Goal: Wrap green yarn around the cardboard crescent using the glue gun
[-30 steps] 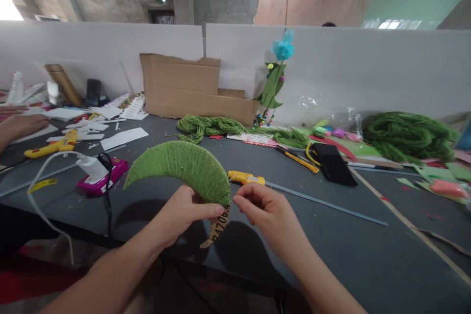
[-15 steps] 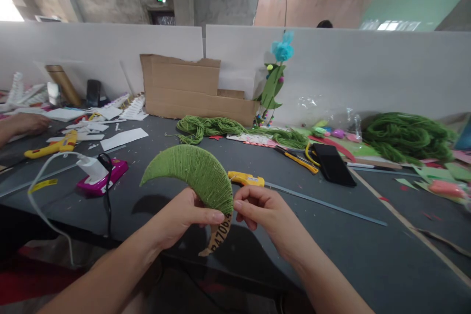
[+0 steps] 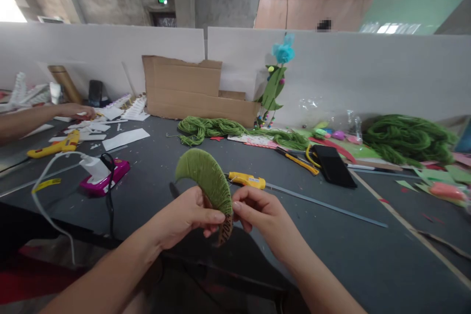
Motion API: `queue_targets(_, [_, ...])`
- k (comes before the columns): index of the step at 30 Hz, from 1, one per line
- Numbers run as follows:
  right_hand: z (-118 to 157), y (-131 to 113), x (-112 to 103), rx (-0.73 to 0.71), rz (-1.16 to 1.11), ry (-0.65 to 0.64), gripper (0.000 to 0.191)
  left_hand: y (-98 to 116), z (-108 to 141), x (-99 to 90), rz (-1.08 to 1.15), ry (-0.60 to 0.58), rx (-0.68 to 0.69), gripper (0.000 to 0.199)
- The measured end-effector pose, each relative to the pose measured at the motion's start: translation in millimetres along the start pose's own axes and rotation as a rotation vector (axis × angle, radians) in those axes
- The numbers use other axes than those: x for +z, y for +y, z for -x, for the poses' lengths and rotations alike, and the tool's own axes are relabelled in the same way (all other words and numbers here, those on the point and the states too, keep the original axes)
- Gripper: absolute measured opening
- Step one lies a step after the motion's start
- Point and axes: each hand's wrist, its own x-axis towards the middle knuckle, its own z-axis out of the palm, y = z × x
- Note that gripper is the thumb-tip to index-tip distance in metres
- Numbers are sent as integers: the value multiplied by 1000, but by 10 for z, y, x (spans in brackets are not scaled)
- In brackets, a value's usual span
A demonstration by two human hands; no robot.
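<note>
A crescent-shaped piece of cardboard is wrapped over most of its length in green yarn; its lower tip is bare and printed with dark characters. My left hand grips the crescent near its lower part, thumb in front and fingers behind. At the crescent's right edge, where the wrapping ends, my right hand is closed in a pinch. The strand between those fingertips is too fine to see clearly, but it appears to be the yarn's end. Just behind my hands lies a yellow glue gun.
A co-worker's hand reaches in at left, above a second glue gun. A purple power strip with cables stands left. Green yarn skeins, cardboard, scissors and a black phone lie farther back.
The crescent has turned in my left hand, so it looks narrower and its upper tip has swung right. My right hand stays at its edge. The co-worker's hand has moved right.
</note>
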Motion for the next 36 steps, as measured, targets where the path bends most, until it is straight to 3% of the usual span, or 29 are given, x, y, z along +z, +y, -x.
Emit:
queue_targets(2, [-1,-8,5,-23,71,0,12,-5,3,-1,28,26,10,15])
queue_targets(6, [21,-57,21,-62,263,-41,12,11,51,-4,142,120,-3,38])
queue_targets(9, [55,-98,23,-113,405,-62,14,22,90,-16,205,70,30,45])
queue_targets(15, [91,-85,3,-271,628,-106,12,3,91,-21,243,32,85,45])
queue_targets(24, [95,-17,-14,-448,896,-66,12,-28,69,-3,230,83,70,32])
queue_targets(30, [107,-31,6,-468,969,24,10,-27,82,-15,245,172,75,28])
queue_targets(36, [120,-23,14,-425,995,104,11,-16,81,9,225,178,115,32])
